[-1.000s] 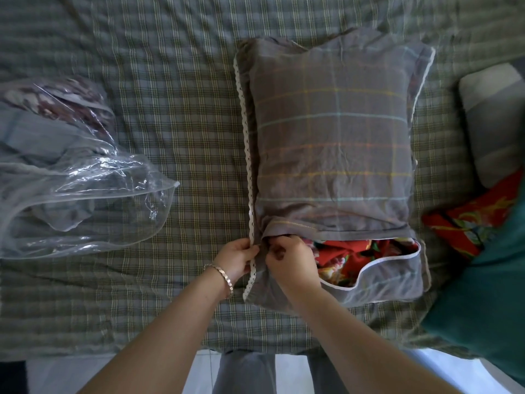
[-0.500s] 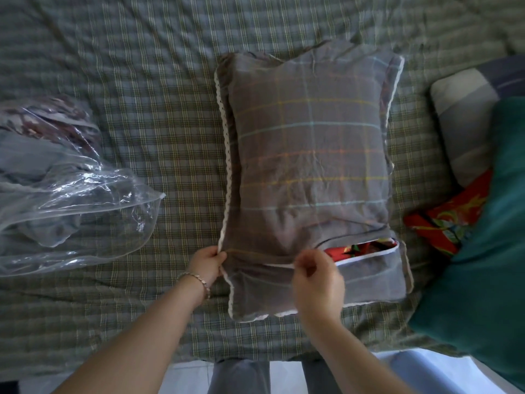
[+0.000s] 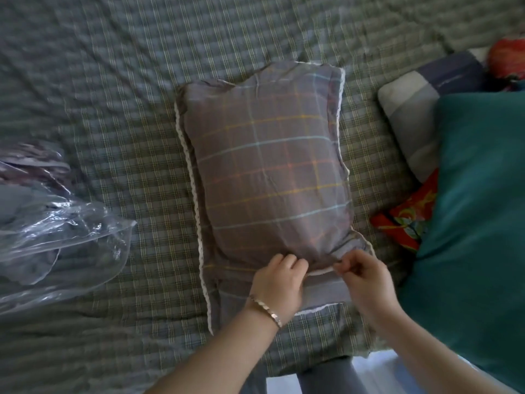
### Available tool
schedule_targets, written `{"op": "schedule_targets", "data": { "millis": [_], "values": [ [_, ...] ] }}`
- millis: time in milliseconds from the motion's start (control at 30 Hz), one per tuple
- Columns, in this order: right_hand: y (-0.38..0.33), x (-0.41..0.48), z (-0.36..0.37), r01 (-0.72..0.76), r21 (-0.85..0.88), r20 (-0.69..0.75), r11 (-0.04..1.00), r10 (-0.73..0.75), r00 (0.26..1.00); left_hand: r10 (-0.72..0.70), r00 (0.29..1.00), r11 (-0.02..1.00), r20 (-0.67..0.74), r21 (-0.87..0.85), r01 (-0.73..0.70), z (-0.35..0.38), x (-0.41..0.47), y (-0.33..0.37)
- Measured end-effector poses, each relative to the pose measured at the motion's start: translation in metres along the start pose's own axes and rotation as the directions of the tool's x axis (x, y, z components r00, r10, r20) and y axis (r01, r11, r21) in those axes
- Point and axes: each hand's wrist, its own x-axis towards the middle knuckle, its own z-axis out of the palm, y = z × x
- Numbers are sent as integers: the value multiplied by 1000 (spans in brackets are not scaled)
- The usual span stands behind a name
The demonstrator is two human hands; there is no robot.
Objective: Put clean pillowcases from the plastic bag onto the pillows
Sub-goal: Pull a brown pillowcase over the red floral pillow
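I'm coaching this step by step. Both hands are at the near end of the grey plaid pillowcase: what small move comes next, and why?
Probably tuck the white-piped edge fully over the inner flap and smooth it flat. The right hand pinches that edge, the left hand grips the grey plaid pillowcase beside it, and no bare pillow shows at the opening.

— Any writing to read on the clear plastic bag [image 3: 56, 237] or the grey-purple checked pillowcase [image 3: 270, 172]?
— None; the bag shows only glare and folds, the pillowcase only coloured lines
— A label on the teal cloth [image 3: 477, 223] at the right?
— None legible there either
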Motion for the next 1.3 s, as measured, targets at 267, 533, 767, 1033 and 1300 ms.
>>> {"op": "schedule_targets", "data": {
  "millis": [267,533,767,1033,1300],
  "values": [
    [44,74,-23,-294,27,-138,955,295,946,-134,977,991,-168,-31,131,-2,-19,-38],
    [63,39,20,-472,-34,145,881,471,870,-788,8,-268,616,-355,896,19,-22,-53],
    [2,28,-1,-247,-226,19,942,258,966,-812,163,-217,561,-550,807,-19,-20,-60],
    [-105,-105,-41,83,-13,-310,996,-83,947,-841,529,147,113,-893,424,-175,-56,-53],
    [-145,-257,-39,214,-20,-270,977,-212,939,-730,683,390,-32,-840,378,-268,-186,-43]
  ]
}}
